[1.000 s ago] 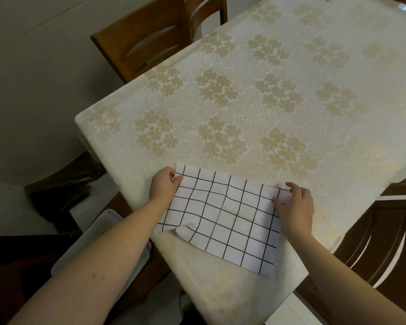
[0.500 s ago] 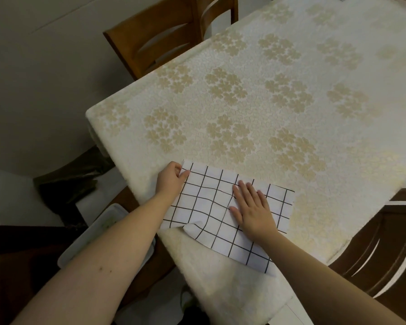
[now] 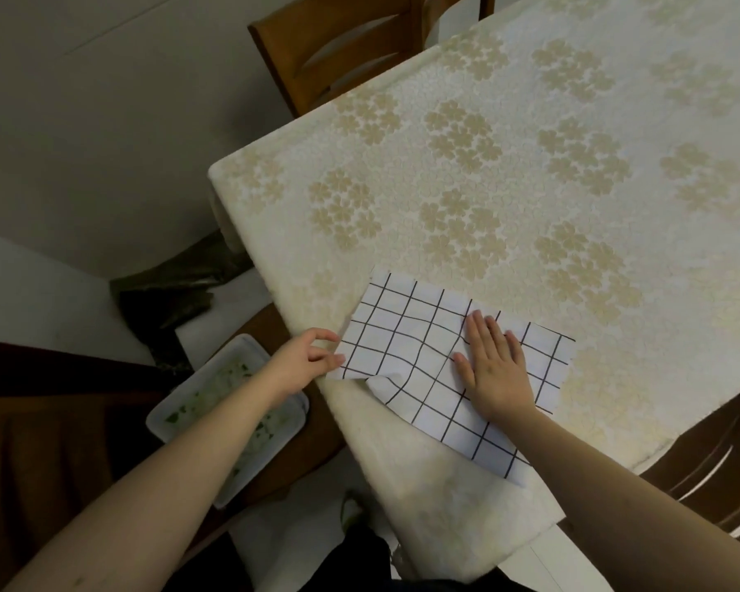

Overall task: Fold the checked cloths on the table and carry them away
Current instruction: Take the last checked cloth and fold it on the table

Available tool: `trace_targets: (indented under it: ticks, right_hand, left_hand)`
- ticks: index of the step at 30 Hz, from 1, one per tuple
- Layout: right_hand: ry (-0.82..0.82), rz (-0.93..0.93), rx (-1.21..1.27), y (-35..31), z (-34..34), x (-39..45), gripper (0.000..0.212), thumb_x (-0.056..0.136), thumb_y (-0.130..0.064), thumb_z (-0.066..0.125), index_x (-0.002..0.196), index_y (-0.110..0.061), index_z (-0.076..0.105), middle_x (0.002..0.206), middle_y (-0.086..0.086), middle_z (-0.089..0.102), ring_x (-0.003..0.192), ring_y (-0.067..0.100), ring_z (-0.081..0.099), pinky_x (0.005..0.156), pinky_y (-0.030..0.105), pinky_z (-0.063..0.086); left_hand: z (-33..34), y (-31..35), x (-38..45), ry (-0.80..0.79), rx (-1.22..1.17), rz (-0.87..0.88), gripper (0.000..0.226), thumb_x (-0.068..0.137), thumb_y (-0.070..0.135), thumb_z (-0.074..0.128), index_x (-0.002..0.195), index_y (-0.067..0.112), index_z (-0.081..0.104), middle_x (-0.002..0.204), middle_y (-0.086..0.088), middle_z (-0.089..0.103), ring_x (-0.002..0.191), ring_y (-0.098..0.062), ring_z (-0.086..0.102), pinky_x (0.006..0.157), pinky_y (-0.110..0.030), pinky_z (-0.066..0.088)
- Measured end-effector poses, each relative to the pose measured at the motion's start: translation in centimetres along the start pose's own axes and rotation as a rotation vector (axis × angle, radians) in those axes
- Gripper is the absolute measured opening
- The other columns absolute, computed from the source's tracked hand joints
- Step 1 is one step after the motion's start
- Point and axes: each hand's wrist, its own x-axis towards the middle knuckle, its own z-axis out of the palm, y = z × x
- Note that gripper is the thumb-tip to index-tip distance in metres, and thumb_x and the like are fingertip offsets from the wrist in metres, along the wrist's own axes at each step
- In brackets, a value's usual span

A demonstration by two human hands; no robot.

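Observation:
A white cloth with a black checked grid (image 3: 406,339) lies folded into a long strip at the near corner of the table (image 3: 488,185). Its lower part hangs over the table's edge. My right hand (image 3: 494,369) lies flat on the middle of the cloth, fingers spread, pressing it down. My left hand (image 3: 306,356) pinches the cloth's left end between thumb and fingers, just at the table's edge. A small flap of the cloth curls up between the two hands.
The table wears a cream cloth with gold flower clusters. A wooden chair (image 3: 351,49) stands at its far left side, another chair (image 3: 714,472) at the near right. A white tray with green scraps (image 3: 231,416) sits on a low surface left of the table.
My right hand slid from the cloth's right end to its middle and went flat. My left hand moved down from the top left corner to the left end. The view shifted left.

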Motion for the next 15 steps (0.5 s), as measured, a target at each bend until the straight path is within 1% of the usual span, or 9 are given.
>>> trace_targets:
  ticks: [3,5,7,10,13,15]
  right_hand:
    - [-0.013,0.002,-0.027,0.1,0.1,0.0,0.066,0.098,-0.056,-0.001,0.154,-0.023,-0.010,0.163,-0.005,-0.012,0.149,0.011,-0.016,0.121,0.036,-0.008]
    - [-0.017,0.004,-0.037,0.1,0.2,0.0,0.065,0.098,-0.055,-0.001,0.155,-0.023,-0.009,0.163,-0.005,-0.012,0.149,0.011,-0.016,0.121,0.036,-0.009]
    - [-0.015,0.006,-0.044,0.2,0.2,0.0,0.065,0.099,-0.055,-0.001,0.155,-0.023,-0.009,0.163,-0.005,-0.012,0.149,0.011,-0.016,0.120,0.035,-0.010]
    - [-0.025,0.000,-0.041,0.2,0.1,0.0,0.064,0.098,-0.055,-0.002,0.154,-0.025,-0.011,0.163,-0.005,-0.013,0.148,0.011,-0.017,0.120,0.035,-0.011]
    - [-0.045,-0.009,-0.025,0.2,-0.1,0.0,0.063,0.098,-0.055,-0.001,0.152,-0.026,-0.015,0.162,-0.005,-0.016,0.148,0.010,-0.019,0.120,0.035,-0.011]
    - [-0.053,-0.007,-0.019,0.2,-0.2,0.0,0.063,0.097,-0.056,-0.002,0.151,-0.027,-0.016,0.161,-0.006,-0.017,0.147,0.009,-0.021,0.120,0.035,-0.012]
  left_hand:
    - [0.1,-0.8,-0.8,-0.061,0.060,0.002,0.047,0.085,0.028,0.074,0.126,0.030,0.051,0.102,0.004,0.074,0.102,-0.003,0.063,0.079,-0.013,0.042]
    - [0.2,-1.1,-1.0,-0.060,0.095,0.018,0.049,0.085,0.026,0.074,0.128,0.031,0.051,0.101,0.004,0.075,0.102,-0.004,0.063,0.078,-0.011,0.040]
    - [0.2,-1.5,-0.9,-0.015,0.097,0.030,0.047,0.086,0.026,0.073,0.128,0.029,0.053,0.102,0.002,0.075,0.103,-0.009,0.064,0.084,-0.017,0.044]
    - [-0.3,-1.9,-1.0,0.082,0.074,0.049,0.036,0.088,0.023,0.071,0.121,0.026,0.058,0.099,-0.001,0.075,0.100,-0.014,0.067,0.092,-0.030,0.050]
    - [-0.9,-2.0,-0.8,0.160,0.066,0.076,0.025,0.090,0.023,0.069,0.112,0.029,0.060,0.095,0.003,0.075,0.099,-0.012,0.067,0.094,-0.035,0.050]
    - [-1.2,-1.6,-0.6,0.219,0.118,0.103,0.020,0.092,0.020,0.065,0.109,0.029,0.060,0.092,0.005,0.073,0.096,-0.012,0.065,0.091,-0.035,0.051]
